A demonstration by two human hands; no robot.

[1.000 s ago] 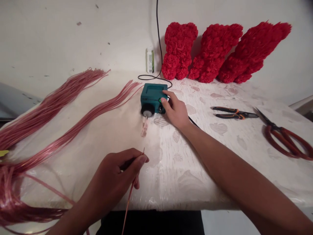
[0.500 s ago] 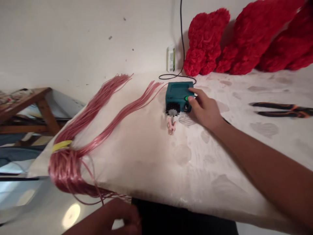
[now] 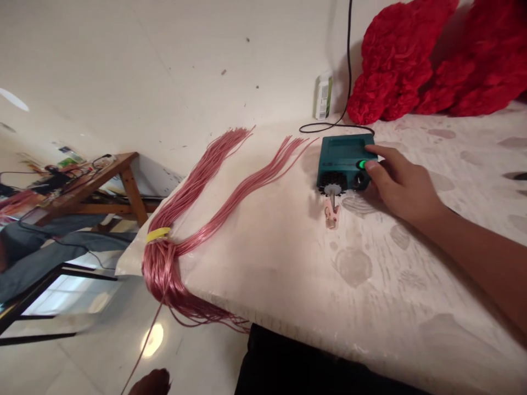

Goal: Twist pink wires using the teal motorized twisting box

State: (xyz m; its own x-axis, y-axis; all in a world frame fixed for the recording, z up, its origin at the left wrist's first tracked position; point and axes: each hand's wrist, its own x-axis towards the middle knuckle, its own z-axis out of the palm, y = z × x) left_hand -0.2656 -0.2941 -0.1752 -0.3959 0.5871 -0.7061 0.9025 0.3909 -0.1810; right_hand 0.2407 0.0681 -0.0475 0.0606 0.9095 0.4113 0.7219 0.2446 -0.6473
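Note:
My right hand (image 3: 405, 184) grips the right side of a teal motor box (image 3: 346, 151), thumb at its green-lit button (image 3: 362, 164) and index finger on the top. From the front of the box a shaft sticks out with a pink clip (image 3: 331, 215) on its end. Only part of my left hand (image 3: 151, 382) shows, dark at the bottom edge, its fingers hidden. Close beside it runs one loose pink strand (image 3: 148, 336) from a bundle of pink cords (image 3: 158, 269), tied with a yellow band (image 3: 158, 235) and hanging over the table edge.
Red ruffled flower-like bunches (image 3: 395, 60) lean at the back right, near a white-green bottle (image 3: 324, 97) and a black cable (image 3: 349, 60). To the left stands a wooden table (image 3: 130, 189) with clutter; a person's jean-clad leg (image 3: 78, 241) is near it. The covered tabletop (image 3: 263, 247) carries grey-patterned print.
The view has swung left, so the table things sit further right. My left hand has moved down and left, and a strand now stretches down from the bundle. My right hand stays on the box.

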